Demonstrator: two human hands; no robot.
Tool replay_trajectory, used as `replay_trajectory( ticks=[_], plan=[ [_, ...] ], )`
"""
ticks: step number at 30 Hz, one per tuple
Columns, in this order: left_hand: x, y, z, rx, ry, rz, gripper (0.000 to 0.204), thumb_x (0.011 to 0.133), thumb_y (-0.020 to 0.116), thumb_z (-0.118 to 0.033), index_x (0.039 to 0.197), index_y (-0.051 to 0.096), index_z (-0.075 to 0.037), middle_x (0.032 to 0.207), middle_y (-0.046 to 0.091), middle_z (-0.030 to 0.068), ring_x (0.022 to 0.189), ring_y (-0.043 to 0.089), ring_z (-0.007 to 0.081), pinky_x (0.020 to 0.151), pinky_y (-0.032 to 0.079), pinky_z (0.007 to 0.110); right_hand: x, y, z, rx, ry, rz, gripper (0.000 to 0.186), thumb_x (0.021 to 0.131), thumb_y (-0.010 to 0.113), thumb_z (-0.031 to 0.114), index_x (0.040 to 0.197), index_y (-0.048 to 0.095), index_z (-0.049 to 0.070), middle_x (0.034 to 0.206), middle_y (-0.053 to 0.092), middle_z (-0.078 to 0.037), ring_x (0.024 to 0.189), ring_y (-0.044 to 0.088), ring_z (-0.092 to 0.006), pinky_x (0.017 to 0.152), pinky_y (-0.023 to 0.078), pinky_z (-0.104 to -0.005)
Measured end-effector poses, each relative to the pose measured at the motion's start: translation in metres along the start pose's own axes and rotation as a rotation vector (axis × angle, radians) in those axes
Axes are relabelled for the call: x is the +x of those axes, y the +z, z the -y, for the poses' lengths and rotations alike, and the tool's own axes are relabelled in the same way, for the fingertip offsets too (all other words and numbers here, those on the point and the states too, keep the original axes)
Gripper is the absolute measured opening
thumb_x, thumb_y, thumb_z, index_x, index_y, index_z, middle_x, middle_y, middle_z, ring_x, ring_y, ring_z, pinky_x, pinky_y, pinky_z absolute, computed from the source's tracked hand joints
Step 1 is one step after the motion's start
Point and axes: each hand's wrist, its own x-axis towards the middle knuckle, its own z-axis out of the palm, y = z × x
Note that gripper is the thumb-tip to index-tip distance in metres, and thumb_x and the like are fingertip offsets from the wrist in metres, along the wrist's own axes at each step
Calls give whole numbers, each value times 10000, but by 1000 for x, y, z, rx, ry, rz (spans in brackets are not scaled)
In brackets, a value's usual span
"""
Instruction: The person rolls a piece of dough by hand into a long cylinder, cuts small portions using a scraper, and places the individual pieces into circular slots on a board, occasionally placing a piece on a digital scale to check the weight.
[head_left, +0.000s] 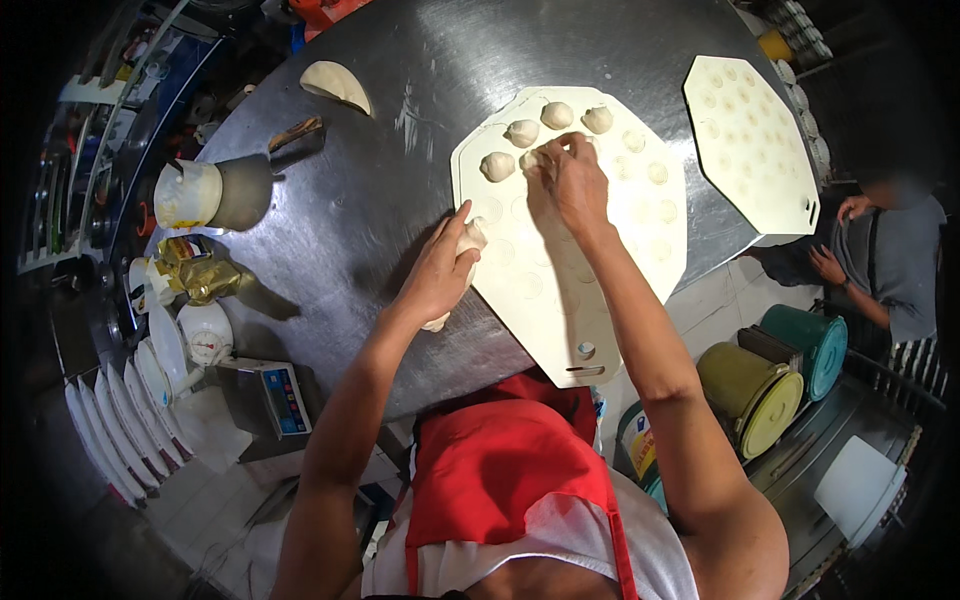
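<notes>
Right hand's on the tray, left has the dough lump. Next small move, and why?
Probably let go of the dough ball and bring the right hand back to the lump in the left hand to pinch off another. That ball already sits on the tray beside four others, and most dimples are empty.

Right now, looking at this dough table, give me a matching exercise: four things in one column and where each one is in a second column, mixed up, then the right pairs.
Things:
1. right hand
2. left hand
3. second tray
4. folded dough piece

Places:
A. lying bare at the far right of the steel table
B. alone at the far left of the table
C. pressing a dough ball onto the near tray
D. gripping a lump of dough at the near tray's left edge

Pairs: 1-C, 2-D, 3-A, 4-B
</notes>
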Motion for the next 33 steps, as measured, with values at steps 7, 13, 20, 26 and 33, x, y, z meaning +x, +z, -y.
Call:
replay_trajectory(
  ticks=[7,13,20,26,33],
  plan=[
    [-9,0,20,-381,47,-27,408,1031,665,-195,1366,584,25,1046,732,158,934,698,263,884,546,386,-59,-11,89,841,201,425,244,967,744,165,1131,686,-7,958,755,-204,932,753,-288,826,565,-420],
    [-33,4,16,-53,338,-3,252,1024,566,-222,1021,632,21,933,727,278,867,709,492,752,532,574,-98,-25,131,360,273,360,596,953,721,539,1043,664,-47,831,712,-275,821,728,-365,788,553,-468],
    [-25,15,14,164,334,-2,266,1028,534,-249,1045,622,1,1023,718,295,934,693,486,826,563,563,-102,-28,163,507,206,145,344,969,681,314,906,654,-23,839,690,-245,760,649,-344,748,532,-448],
    [6,15,-5,-149,-134,273,414,1035,488,-239,1317,467,63,1359,601,326,1245,591,503,1076,460,517,-80,-29,47,343,285,117,339,951,678,164,1215,649,-46,918,644,-218,889,675,-330,852,535,-451],
    [-9,9,-4,-86,-84,187,557,1004,517,-49,1549,407,-14,1404,511,262,1245,618,344,1144,424,421,-32,-17,-28,20,190,90,349,932,750,115,1248,670,-9,1106,652,-204,927,711,-345,821,569,-450]
  ],
)
